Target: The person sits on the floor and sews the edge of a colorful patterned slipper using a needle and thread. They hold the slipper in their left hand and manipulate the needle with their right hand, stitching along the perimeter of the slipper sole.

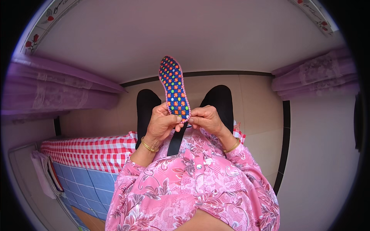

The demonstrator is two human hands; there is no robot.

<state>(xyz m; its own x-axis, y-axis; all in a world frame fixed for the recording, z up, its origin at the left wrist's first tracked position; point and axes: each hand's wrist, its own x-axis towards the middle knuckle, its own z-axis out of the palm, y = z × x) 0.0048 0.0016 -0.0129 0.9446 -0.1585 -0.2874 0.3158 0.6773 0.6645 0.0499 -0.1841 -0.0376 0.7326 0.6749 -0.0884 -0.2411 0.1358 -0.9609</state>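
Note:
A shoe insole (173, 83) points away from me above my lap. Its face is dark blue with orange, green, yellow and white stitched motifs, and a pink-and-white striped binding runs round its edge. My left hand (163, 122) grips the narrower near end, thumb on top and fingers underneath. At the right edge of that same end, my right hand (206, 119) pinches with thumb and index finger. Anything thin between those right fingertips is too small to make out. A black strap (177, 141) hangs below the insole, against my pink floral top (185, 179).
My black-clad knees (218, 98) flank the insole. I sit beside a red-and-white checked cloth (95, 153) and a blue checked cloth (83, 179). Folded cloths (46, 174) hang at the left. A pale wall (188, 34) stands ahead, with purple curtains (72, 83) at both sides.

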